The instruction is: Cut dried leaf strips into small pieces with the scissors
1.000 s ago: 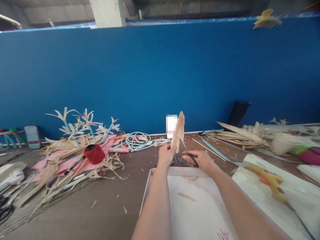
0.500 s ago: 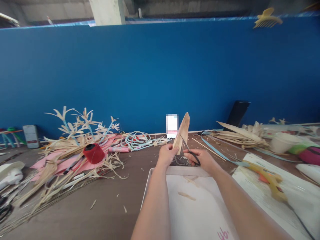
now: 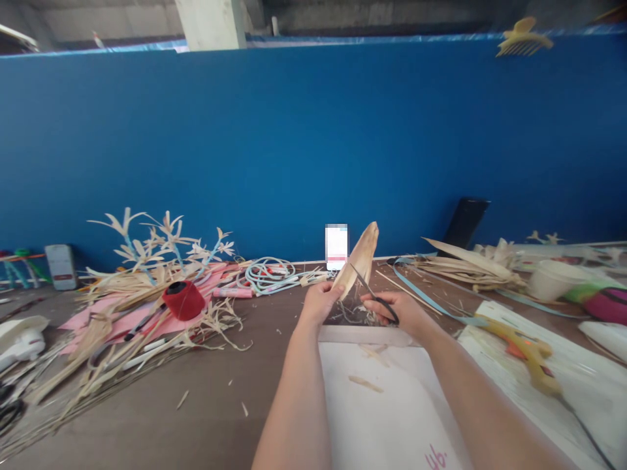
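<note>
My left hand pinches the lower end of a tan dried leaf, which stands up and leans to the right. Black-handled scissors sit in my closed right hand, their blades reaching up to the leaf's lower edge. Both hands hover over the far rim of a shallow white box that holds a few leaf scraps.
A heap of dried leaf strips and leaf flowers lies at left with a red thread spool. A yellow glue gun rests on a white board at right. A white bowl, coiled cord and blue wall lie beyond.
The leaf has tilted from nearly upright over to the right. The scissors have shifted slightly right along its lower edge. My left hand has turned a little.
</note>
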A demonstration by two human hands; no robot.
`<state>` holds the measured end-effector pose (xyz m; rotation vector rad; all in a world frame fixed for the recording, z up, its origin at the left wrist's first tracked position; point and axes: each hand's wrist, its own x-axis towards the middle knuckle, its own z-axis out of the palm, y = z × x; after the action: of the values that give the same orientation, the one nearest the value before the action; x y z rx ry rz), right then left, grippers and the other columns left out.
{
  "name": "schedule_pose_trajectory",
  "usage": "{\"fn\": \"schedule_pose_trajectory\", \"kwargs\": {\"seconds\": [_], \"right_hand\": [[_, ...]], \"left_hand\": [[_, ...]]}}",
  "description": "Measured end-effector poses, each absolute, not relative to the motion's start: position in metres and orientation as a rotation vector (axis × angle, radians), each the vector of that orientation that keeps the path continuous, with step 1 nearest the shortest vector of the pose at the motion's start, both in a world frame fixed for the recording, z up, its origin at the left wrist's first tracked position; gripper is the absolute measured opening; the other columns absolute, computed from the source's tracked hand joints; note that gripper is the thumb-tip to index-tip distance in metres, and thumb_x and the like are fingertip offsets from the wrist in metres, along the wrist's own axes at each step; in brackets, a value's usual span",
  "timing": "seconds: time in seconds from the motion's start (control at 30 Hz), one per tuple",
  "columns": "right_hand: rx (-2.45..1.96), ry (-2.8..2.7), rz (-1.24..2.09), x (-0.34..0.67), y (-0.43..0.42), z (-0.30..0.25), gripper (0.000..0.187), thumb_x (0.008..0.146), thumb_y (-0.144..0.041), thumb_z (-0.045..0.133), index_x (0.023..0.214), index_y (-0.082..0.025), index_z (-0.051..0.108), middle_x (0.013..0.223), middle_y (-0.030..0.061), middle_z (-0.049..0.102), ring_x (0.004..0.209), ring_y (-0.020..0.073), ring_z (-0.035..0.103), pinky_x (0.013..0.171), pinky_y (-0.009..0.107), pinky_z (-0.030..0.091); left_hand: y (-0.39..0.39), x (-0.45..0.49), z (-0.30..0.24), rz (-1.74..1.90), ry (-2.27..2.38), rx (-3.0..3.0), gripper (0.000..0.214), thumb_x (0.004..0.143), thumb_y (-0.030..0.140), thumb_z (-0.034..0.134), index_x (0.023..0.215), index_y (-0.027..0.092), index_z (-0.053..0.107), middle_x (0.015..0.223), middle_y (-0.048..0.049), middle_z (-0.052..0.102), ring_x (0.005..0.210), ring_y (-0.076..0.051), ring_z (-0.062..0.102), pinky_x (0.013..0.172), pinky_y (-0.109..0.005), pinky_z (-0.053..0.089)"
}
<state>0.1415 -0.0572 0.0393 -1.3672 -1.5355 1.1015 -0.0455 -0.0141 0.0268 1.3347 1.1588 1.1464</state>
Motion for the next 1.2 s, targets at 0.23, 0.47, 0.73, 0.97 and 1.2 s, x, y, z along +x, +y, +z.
{"fn": "schedule_pose_trajectory", "kwargs": {"seconds": [0.23,0.47,0.73,0.97,1.2], "right_hand": [[-1.386,-1.592,1.116,0.148,-0.058,0.043,0.051,0.065,-0.051,0.064,0.097,-0.011,0.067,0.047,-0.0020,0.049,0.045,0.0094,0.041,0.047,0.025,0.035],[-1.368,-1.690,1.111,0.152,-0.063,0.050,0.045,0.070,-0.049,0.061,0.097,-0.014,0.067,0.049,-0.0031,0.047,0.047,0.0090,0.040,0.048,0.024,0.032],[-1.425,-1.708,1.154,0.155,-0.063,0.051,0.048,0.068,-0.053,0.061,0.097,-0.014,0.067,0.049,-0.0031,0.046,0.047,0.0091,0.039,0.048,0.024,0.031],[-1.449,-1.766,1.133,0.162,-0.061,0.048,0.047,0.067,-0.051,0.062,0.097,-0.014,0.068,0.048,-0.0025,0.048,0.046,0.0092,0.039,0.047,0.024,0.028],[-1.499,-1.805,1.144,0.169,-0.063,0.049,0.048,0.066,-0.052,0.062,0.096,-0.015,0.068,0.045,-0.0031,0.048,0.044,0.0095,0.039,0.048,0.024,0.029]], "left_hand": [[-0.012,-0.046,0.024,1.206,1.191,1.317,0.030,0.065,0.043,0.061,0.073,0.015,0.067,0.054,0.0014,0.052,0.048,-0.009,0.040,0.049,-0.021,0.029],[-0.013,-0.047,0.026,1.229,1.173,1.275,0.032,0.065,0.043,0.061,0.077,0.014,0.067,0.055,0.0017,0.051,0.047,-0.007,0.037,0.047,-0.021,0.028],[-0.014,-0.050,0.027,1.241,1.158,1.244,0.032,0.064,0.045,0.062,0.073,0.014,0.066,0.051,0.0027,0.048,0.044,-0.007,0.035,0.047,-0.021,0.028],[-0.012,-0.051,0.027,1.292,1.209,1.213,0.029,0.062,0.042,0.063,0.076,0.016,0.067,0.052,0.0028,0.050,0.045,-0.007,0.037,0.049,-0.021,0.030],[-0.014,-0.053,0.029,1.318,1.205,1.279,0.029,0.063,0.043,0.063,0.070,0.014,0.065,0.050,0.0039,0.045,0.046,-0.006,0.033,0.047,-0.020,0.025]]}}
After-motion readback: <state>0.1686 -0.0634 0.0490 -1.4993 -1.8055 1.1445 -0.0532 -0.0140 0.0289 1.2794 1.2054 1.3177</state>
